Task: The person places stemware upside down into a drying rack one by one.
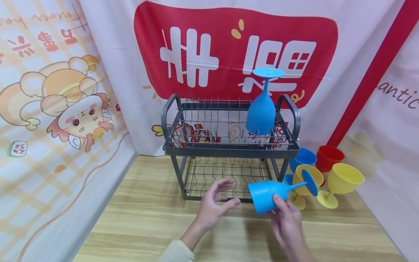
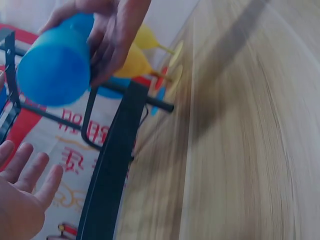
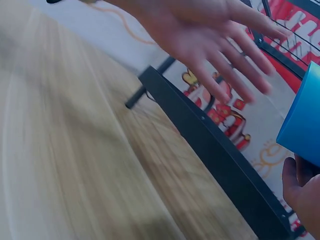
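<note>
In the head view my right hand [image 1: 288, 222] grips a blue plastic goblet [image 1: 266, 194] by its bowl. The goblet lies tilted on its side, mouth to the left and foot to the upper right. My left hand [image 1: 214, 205] is a short way left of the mouth, fingers spread and holding nothing. Both hands are in front of the dark two-tier dish rack [image 1: 232, 152]. On its upper tier another blue goblet [image 1: 262, 111] stands upside down near the right end. The left wrist view looks into the mouth of the held goblet [image 2: 54, 75].
Right of the rack, several goblets stand on the wooden table [image 1: 137, 225]: yellow ones [image 1: 345, 178], a red one [image 1: 328, 158] and a blue one [image 1: 304, 156]. Printed cloth [image 1: 235, 47] hangs behind the rack and at both sides.
</note>
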The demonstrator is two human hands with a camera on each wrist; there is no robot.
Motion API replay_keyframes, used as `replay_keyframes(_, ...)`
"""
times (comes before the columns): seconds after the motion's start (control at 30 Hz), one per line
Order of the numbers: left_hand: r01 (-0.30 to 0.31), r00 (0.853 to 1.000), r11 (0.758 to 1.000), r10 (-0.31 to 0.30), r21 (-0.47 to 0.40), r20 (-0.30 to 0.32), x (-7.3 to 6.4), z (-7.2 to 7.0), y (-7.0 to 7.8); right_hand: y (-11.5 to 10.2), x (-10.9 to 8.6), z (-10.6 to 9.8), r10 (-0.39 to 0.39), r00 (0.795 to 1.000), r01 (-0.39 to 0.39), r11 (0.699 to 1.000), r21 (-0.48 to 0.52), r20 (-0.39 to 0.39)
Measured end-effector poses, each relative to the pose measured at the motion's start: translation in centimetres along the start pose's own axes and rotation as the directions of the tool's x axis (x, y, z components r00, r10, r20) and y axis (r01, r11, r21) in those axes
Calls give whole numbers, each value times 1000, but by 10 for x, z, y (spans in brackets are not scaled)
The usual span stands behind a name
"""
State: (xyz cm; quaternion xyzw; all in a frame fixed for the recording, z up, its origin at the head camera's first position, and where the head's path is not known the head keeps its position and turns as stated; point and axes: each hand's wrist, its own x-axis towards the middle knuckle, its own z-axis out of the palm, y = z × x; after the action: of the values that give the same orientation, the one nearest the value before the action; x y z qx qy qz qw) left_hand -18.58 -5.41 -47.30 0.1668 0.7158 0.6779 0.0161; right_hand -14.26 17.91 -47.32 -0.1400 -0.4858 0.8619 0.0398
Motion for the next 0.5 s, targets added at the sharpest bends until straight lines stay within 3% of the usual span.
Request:
replay_keyframes(0.17,-43,991,998,48,43,-128,-7,-26,-4,-13,5,-21,-101,994,100,994,42,43)
replay_keyframes(0.27,-104,966,991,121,89,-228,-11,-45,-5,-25,9,-34,-144,987,141,989,47,66)
replay_keyframes(0.37,-160,921,977,198,138,-335,-12,-65,-4,-40,13,-48,-138,989,136,990,30,58)
replay_keyframes(0.5,-216,840,962,270,166,-471,-10,-92,5,-62,18,-63,-136,991,135,991,22,20)
